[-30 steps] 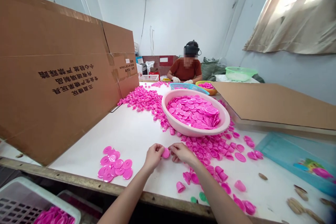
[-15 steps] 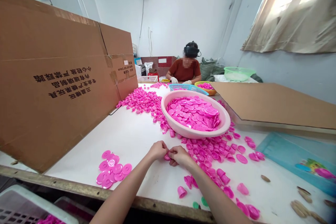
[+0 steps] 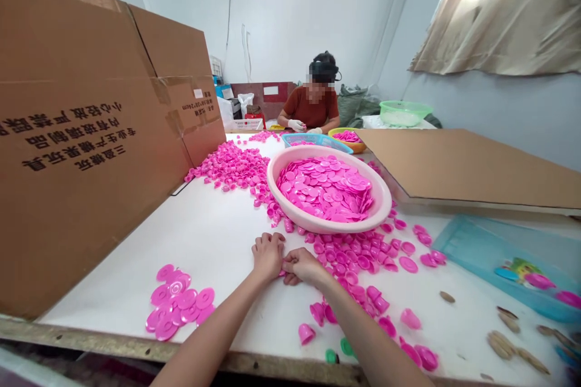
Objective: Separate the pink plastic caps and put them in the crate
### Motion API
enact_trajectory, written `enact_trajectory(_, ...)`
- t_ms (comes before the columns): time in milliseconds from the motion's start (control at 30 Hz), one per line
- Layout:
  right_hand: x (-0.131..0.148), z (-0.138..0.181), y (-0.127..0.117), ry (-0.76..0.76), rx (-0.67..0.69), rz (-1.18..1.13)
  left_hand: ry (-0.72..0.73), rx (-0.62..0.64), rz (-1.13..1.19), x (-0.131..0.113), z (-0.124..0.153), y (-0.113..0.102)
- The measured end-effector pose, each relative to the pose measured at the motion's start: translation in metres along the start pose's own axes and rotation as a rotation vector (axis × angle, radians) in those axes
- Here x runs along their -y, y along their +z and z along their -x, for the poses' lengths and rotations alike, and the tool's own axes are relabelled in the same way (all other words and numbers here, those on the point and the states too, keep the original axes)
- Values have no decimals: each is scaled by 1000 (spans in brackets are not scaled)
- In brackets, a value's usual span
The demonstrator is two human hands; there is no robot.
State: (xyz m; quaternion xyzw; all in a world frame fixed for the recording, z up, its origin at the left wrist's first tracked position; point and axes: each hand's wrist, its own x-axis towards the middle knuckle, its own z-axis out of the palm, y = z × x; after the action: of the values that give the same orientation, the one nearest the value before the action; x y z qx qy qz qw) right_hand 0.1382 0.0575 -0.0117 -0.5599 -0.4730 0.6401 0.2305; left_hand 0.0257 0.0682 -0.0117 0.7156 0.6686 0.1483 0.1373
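My left hand is palm down over the white table, fingers bent, its heel against a small pink plastic piece. My right hand meets it from the right, thumb and fingers closed on the same piece. Only a sliver of pink shows between the hands, so its shape is hidden. Just beyond them stands a pale pink basin full of flat pink discs. Loose pink cups lie around its front and right. To the left, several pink discs overlap in a small pile.
A tall cardboard box borders the left; a cardboard sheet lies at right. Near it are a blue translucent tray and peanut shells. A gloved co-worker sits opposite, behind a blue basket.
My left hand has turned over to palm down, its fingers now reaching forward past the piece. The right hand stays close against it. The view has shifted slightly right and down.
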Motion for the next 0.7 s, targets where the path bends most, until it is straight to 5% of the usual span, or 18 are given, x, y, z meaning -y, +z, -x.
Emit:
enact_trajectory(300,-16,-10,2,-101,-35,-22,39,-100,-56,-6,4,-4)
enact_trajectory(467,-13,5,12,-291,64,39,101,35,-56,-7,28,-30)
enact_trajectory(567,-1,22,10,-473,32,223,37,-36,-12,37,65,-72)
enact_trajectory(700,6,35,-17,-598,-503,773,-358,-223,-217,152,152,-153)
